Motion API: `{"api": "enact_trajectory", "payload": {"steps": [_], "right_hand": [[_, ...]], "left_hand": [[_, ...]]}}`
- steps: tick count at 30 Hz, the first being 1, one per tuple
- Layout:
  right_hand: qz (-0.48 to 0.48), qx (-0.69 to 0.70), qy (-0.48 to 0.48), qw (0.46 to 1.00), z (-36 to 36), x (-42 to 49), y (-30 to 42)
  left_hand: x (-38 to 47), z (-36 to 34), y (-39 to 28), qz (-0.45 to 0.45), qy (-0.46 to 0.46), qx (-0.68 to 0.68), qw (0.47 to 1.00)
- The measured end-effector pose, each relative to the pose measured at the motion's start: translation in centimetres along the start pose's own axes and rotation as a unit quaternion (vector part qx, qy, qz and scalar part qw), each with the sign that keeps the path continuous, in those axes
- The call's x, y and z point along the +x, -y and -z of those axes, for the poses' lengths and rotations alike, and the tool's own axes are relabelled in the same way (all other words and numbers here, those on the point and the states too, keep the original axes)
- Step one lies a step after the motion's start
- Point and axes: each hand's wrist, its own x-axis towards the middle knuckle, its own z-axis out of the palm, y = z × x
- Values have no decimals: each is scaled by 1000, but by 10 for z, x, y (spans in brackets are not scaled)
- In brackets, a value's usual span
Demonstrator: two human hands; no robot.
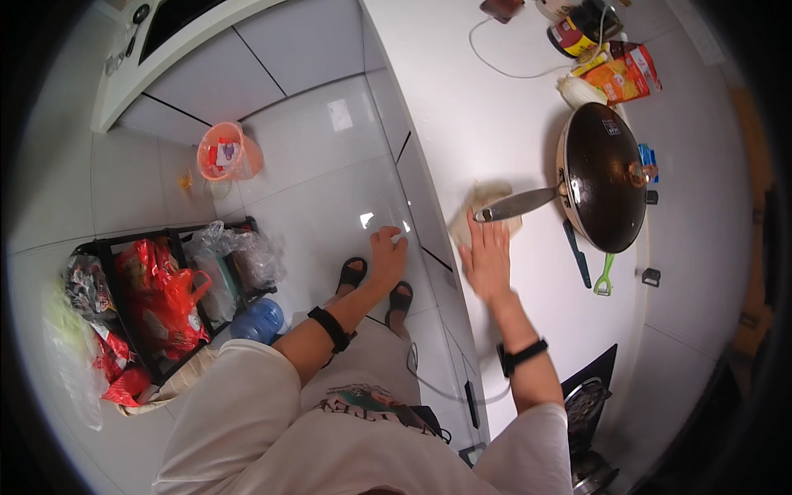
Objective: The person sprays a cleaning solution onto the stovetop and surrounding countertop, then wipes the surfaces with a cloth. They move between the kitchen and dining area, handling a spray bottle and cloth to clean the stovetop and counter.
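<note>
My right hand lies palm down on a beige cloth near the front edge of the white countertop, its fingers stretched out. Over the cloth and the fingertips reaches the metal handle of a wok with a dark glass lid. My left hand hangs in the air over the floor, left of the counter edge, with its fingers bent and nothing seen in it. Whether the right fingers grip the cloth or only press on it is hard to see.
Beside the wok lie a dark-handled utensil and a green peeler. Farther along stand a jar, an orange packet and a white cable. A gas hob is near my right arm. On the floor are a pink bin and a black rack with bags.
</note>
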Motion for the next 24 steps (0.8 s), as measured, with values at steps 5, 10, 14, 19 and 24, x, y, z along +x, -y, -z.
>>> {"api": "enact_trajectory", "payload": {"steps": [5, 10, 14, 19, 24], "right_hand": [[-23, -33, 43, 998, 6, -31, 13], [47, -54, -17, 997, 1, 62, 2], [72, -52, -55, 995, -3, 93, -4], [62, 29, 8, 998, 17, 4, 6], [61, 16, 7, 998, 18, 17, 17]], "left_hand": [[8, 5, -3, 42, 0, -20, 999], [20, 11, 1, 16, -25, -19, 999], [18, 7, 3, 19, -25, -39, 999], [19, 4, 2, 29, -21, -38, 999], [24, 9, 4, 8, -41, -43, 998]]}}
